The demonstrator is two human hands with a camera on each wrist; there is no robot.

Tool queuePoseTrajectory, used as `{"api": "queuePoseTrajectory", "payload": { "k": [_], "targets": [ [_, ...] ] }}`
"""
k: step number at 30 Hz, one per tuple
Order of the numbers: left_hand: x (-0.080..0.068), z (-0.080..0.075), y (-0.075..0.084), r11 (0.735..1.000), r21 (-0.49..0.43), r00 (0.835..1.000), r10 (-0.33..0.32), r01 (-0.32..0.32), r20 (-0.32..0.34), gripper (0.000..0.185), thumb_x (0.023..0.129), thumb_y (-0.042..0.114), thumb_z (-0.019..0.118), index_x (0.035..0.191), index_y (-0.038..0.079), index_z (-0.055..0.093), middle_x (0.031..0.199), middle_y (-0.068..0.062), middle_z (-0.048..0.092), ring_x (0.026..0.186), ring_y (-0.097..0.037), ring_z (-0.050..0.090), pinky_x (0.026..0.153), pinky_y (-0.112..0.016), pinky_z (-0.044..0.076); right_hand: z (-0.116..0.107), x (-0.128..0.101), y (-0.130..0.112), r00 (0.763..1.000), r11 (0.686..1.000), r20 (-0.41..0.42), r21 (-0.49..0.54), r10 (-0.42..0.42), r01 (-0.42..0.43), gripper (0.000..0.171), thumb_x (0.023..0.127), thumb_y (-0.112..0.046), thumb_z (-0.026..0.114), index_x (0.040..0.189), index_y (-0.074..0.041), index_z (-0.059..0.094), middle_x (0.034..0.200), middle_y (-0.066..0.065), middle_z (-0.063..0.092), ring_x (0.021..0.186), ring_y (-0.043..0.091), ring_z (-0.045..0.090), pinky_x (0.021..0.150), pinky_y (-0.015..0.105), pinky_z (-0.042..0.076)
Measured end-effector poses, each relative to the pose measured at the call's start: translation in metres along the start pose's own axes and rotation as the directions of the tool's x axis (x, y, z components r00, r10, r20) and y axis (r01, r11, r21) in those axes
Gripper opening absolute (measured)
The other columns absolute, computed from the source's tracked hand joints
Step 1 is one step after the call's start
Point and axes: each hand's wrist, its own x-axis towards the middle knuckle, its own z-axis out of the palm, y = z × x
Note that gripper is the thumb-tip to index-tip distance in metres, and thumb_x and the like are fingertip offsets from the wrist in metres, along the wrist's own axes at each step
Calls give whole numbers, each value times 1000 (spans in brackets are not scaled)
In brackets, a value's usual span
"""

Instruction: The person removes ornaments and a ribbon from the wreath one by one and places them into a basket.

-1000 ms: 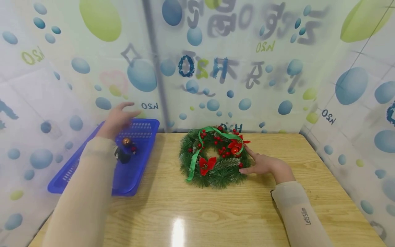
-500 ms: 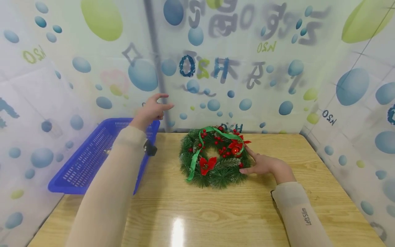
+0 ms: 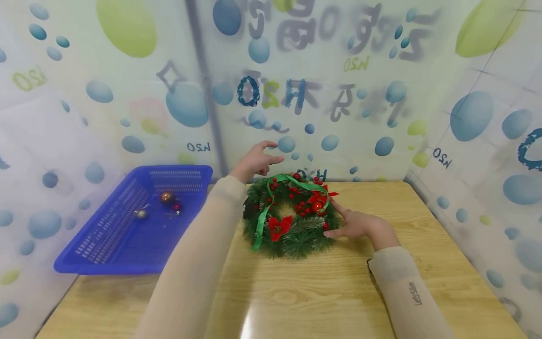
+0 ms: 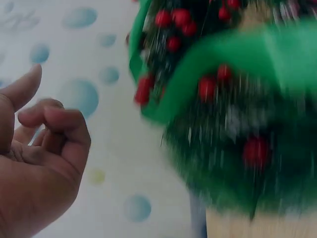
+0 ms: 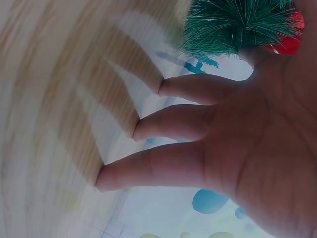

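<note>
Wreath [image 3: 292,216] of green artificial pine needles, trimmed with red berries, a red fabric flower and a green ribbon, lies flat on the light wooden table [image 3: 296,292], toward the far edge near the bubble-printed plastic curtain [image 3: 338,94].

Right hand [image 3: 360,225]: fingers straight, palm down on the table, index finger and thumb touching the wreath's right rim; grips nothing. The right wrist view shows three straight fingers [image 5: 158,171] against the wood with pine needles [image 5: 237,25] just beside them.

Left hand [image 3: 256,160]: raised above the far left edge of the wreath, not touching it; fingers loosely curled, empty. The left wrist view confirms curled fingers [image 4: 54,129] holding nothing, with the blurred wreath [image 4: 233,129] close by.

Blue perforated plastic basket [image 3: 97,245] sits at the table's left side, well apart from the wreath. Inside it: a copper-coloured ball ornament [image 3: 166,197], a small red one [image 3: 177,206] just beside it, and a silver one [image 3: 141,213] near both.
</note>
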Motion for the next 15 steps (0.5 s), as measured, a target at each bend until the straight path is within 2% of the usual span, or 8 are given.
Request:
{"api": "queuePoseTrajectory", "payload": {
  "k": [3, 8, 11, 15],
  "targets": [
    [5, 24, 3, 1000, -11, 999, 1, -1, 35, 64, 108, 28, 65, 165, 21, 36, 70, 2, 42, 51, -14, 33, 58, -34, 35, 0, 1, 0, 1000, 1000, 5, 1, 5, -5, 126, 90, -75, 68, 170, -27, -16, 171, 35, 21, 145, 57, 47, 120, 76, 29],
    [9, 59, 6, 999, -45, 998, -5, 8, 67, 61, 111, 23, 60, 166, 16, 34, 66, 0, 44, 53, -14, 38, 65, -37, 40, -1, 2, 1, 1000, 1000, -8, -2, 8, -8, 128, 89, -77, 68, 171, -26, -15, 170, 37, 20, 151, 61, 34, 120, 77, 29],
    [13, 71, -1, 998, -59, 998, -19, 23, 67, 59, 112, 20, 56, 166, 15, 33, 66, 0, 44, 53, -15, 40, 66, -36, 44, -1, 3, 1, 1000, 1000, -8, -2, 12, -12, 128, 88, -79, 68, 171, -26, -14, 170, 37, 21, 154, 62, 26, 120, 76, 28],
    [20, 77, -14, 998, -48, 997, -36, 39, 67, 56, 113, 21, 53, 166, 16, 35, 65, 2, 42, 55, -15, 46, 68, -36, 49, 0, 4, 0, 1000, 1000, -3, -14, 13, -13, 127, 89, -78, 67, 171, -25, -14, 169, 37, 25, 155, 62, 24, 121, 76, 26]
  ]
}}
